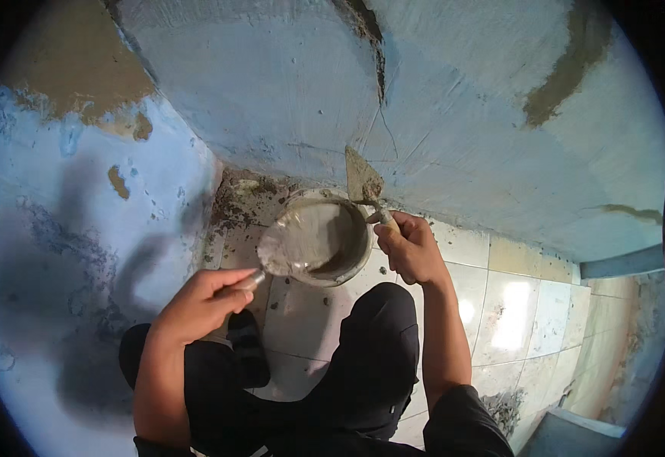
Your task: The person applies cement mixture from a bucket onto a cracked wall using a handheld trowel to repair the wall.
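Observation:
My right hand [412, 247] is closed round the handle of a pointed trowel [361, 174]. Its blade points away from me, toward the wall, and carries a small lump of grey mortar. My left hand [209, 303] grips the short grey handle of a smeared, rounded, dipper-like thing [275, 250], which hangs over the left side of a bucket. Its exact shape is hard to make out against the wet grey contents. The round, pale bucket [364, 255] stands on the floor between my hands, with mortar smeared on its rim. The trowel's blade is just beyond its far right edge.
Ahead is a blue wall [271, 91] with a deep crack and rough grey patches. Another blue wall [43, 228] meets it at the left corner. Dirt crumbs lie along the tiled floor [454, 255]. My bent knees [378, 327] are close to the bucket.

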### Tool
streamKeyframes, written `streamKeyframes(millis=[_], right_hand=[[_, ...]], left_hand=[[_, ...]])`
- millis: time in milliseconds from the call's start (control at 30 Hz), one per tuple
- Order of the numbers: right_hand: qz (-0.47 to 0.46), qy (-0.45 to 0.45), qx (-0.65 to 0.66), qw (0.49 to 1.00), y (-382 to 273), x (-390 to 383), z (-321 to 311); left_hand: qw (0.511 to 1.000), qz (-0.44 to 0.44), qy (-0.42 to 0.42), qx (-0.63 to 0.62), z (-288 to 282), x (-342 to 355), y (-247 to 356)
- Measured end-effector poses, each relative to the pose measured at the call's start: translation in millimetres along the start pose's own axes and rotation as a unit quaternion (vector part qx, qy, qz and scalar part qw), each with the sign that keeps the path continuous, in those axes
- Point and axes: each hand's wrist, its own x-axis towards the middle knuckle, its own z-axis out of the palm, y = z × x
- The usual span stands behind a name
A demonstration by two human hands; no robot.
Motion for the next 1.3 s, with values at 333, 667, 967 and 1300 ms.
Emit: streamKeyframes(millis=[333, 667, 967, 1300], right_hand=[[0.048, -0.075, -0.169, 0.982, -20.7, -15.3, -17.6], [0.109, -0.266, -0.359, 0.888, -74.1, 2.6, -40.6], [0.061, -0.169, -0.179, 0.967, -38.4, -16.2, -14.1], [0.054, -0.128, -0.130, 0.982, -17.4, -16.9, 25.0]], left_hand=[[0.990, 0.061, 0.095, -0.090, -18.3, -6.9, 2.1], [0.996, 0.028, 0.068, -0.041, -15.5, -3.4, 9.3], [0.987, 0.059, 0.119, -0.090, -5.9, -4.5, 7.4], [0.990, 0.065, 0.126, 0.015, 2.6, -2.7, 4.5]])
